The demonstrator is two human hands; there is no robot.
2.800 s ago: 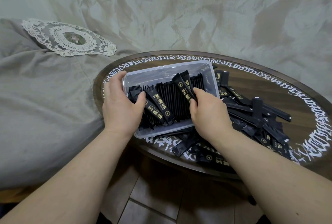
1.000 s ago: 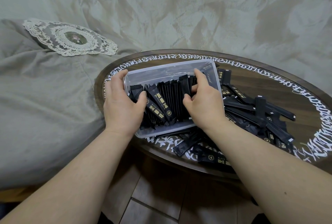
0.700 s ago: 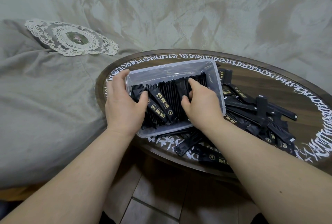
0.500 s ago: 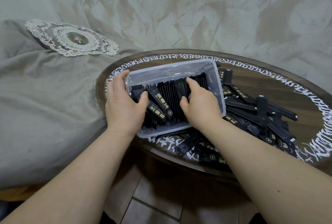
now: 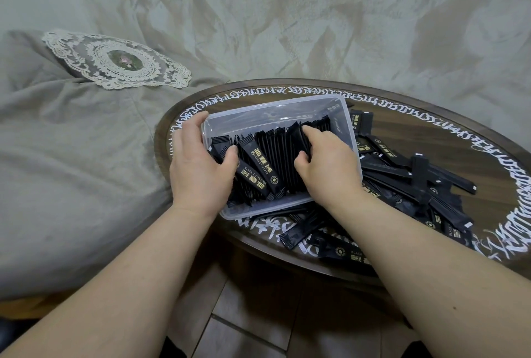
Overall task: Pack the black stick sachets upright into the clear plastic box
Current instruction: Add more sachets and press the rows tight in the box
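A row of black stick sachets [image 5: 275, 153] stands on edge in the clear plastic box [image 5: 287, 107], filling most of its near half; two at the left lean. The right hand [image 5: 327, 165] curls its fingers over the row's tops. The left hand [image 5: 198, 168] grips the box's left wall, thumb inside. Many loose sachets [image 5: 408, 182] lie on the round table [image 5: 431, 128], so much packing remains.
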